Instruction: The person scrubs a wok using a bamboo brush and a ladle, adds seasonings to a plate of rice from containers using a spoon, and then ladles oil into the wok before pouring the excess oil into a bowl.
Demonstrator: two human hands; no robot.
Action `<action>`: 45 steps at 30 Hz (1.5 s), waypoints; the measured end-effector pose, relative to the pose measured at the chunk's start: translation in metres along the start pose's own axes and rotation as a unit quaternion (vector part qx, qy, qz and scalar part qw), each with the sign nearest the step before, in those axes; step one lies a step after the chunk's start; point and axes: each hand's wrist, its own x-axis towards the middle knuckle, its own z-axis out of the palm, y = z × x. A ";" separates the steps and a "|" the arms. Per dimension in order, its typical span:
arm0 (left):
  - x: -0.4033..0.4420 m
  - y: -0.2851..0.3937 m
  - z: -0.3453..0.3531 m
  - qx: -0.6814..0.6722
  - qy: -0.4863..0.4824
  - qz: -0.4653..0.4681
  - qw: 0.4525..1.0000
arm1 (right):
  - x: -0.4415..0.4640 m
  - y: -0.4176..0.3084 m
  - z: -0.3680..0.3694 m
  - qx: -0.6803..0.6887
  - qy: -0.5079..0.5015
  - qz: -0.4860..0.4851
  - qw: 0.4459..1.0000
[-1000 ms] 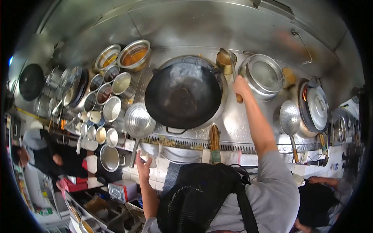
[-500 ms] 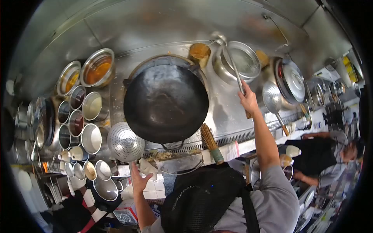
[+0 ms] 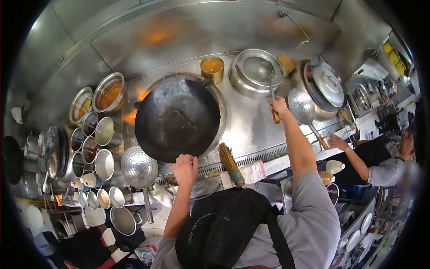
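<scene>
A large black wok (image 3: 177, 119) sits on the burner, with orange flame showing past its left side. At the wok's near edge is my left hand (image 3: 185, 168), its fingers bent over the handle area; what they hold is hidden. My right hand (image 3: 279, 106) is closed round the wooden-ended handle of a ladle (image 3: 271, 87), whose bowl is over the water in a metal pot (image 3: 255, 67). A perforated strainer (image 3: 139, 167) lies left of my left hand, and a bamboo brush (image 3: 231, 165) lies to its right.
Steel bowls of orange liquid (image 3: 109, 93) and several seasoning containers (image 3: 105, 164) stand at the left. A tin (image 3: 212, 69) is behind the wok. Another strainer (image 3: 301, 106) and a lidded pot (image 3: 327, 86) are at the right. One co-worker (image 3: 371, 157) stands at the right, another at lower left.
My left hand has moved from beside the white cloth up to the wok's near edge. My right hand has brought the ladle from the tin to the water pot. Flames now show beside the wok.
</scene>
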 end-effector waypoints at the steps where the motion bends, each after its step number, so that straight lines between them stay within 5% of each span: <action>1: -0.001 0.001 0.011 -0.001 -0.011 -0.020 1.000 | -0.005 0.004 -0.001 0.181 -0.063 0.024 0.981; 3: 0.001 0.010 0.025 -0.001 -0.018 -0.052 0.999 | -0.023 -0.001 -0.008 0.400 -0.156 0.038 0.902; 8: 0.010 0.009 0.043 -0.062 -0.029 -0.070 0.995 | -0.088 -0.014 -0.051 0.522 -0.246 0.053 0.815; 10: 0.011 0.018 0.027 -0.094 -0.033 -0.081 0.992 | -0.139 -0.053 -0.073 0.542 -0.209 0.122 0.805; 16: 0.095 0.020 0.037 -0.200 0.032 -0.048 0.978 | -0.216 -0.093 -0.101 0.463 -0.288 0.114 0.831; 21: 0.195 0.020 0.095 -0.291 0.032 -0.165 0.942 | -0.231 -0.097 -0.074 0.307 -0.323 0.048 0.894; 23: 0.212 0.013 0.114 -0.508 -0.158 -0.348 0.772 | -0.210 -0.069 -0.059 0.197 -0.297 -0.034 0.934; 25: 0.195 -0.002 0.108 -0.360 -0.155 -0.290 0.873 | -0.182 -0.046 -0.054 0.069 -0.220 -0.120 0.965; 26: 0.178 -0.017 0.133 -0.400 -0.065 -0.254 0.878 | -0.167 -0.033 -0.055 -0.059 -0.136 -0.196 0.969; 29: 0.145 -0.076 0.143 -0.280 -0.084 -0.210 0.933 | -0.108 -0.001 -0.068 -0.157 -0.008 -0.290 0.944; 30: 0.141 -0.067 0.111 -0.289 -0.094 -0.270 0.914 | -0.086 0.007 -0.068 -0.194 0.019 -0.252 0.948; 34: 0.146 -0.046 0.070 -0.342 -0.045 -0.265 0.900 | -0.001 0.021 -0.059 -0.251 0.069 -0.157 0.953; 37: 0.168 -0.012 0.075 -0.333 -0.031 -0.217 0.917 | 0.032 0.027 -0.051 -0.078 -0.026 -0.077 0.994; 38: 0.175 0.001 0.082 -0.340 -0.028 -0.173 0.924 | 0.044 0.039 -0.049 0.168 -0.127 -0.006 0.978; 39: 0.185 0.026 0.079 -0.356 -0.044 -0.165 0.919 | 0.052 0.046 -0.048 0.401 -0.220 0.063 0.887; 41: 0.207 0.077 0.088 -0.381 -0.078 -0.138 0.911 | 0.032 0.064 -0.040 0.513 -0.266 0.083 0.812; 45: 0.248 0.168 0.136 -0.450 -0.161 -0.109 0.872 | -0.042 0.072 -0.031 0.575 -0.258 0.072 0.773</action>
